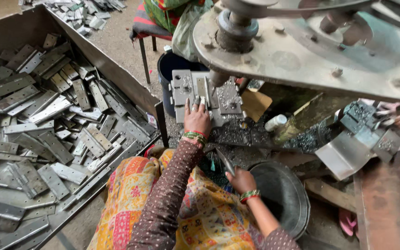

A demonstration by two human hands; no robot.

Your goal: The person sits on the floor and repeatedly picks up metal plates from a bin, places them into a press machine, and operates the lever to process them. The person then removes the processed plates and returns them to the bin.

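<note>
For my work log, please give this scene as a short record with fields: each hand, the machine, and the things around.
left hand: left hand lies flat on a metal strip on the press block
right hand: right hand grips a thin metal strip above the round pan
machine: big steel plate overhangs the press block
left side: tray full of grey hinges
behind: dark bucket
bench surface: strewn with metal chips

Metalworking workshop: heavy press machine, tray heaped with steel hinge plates, metal swarf around the fixture.
</note>
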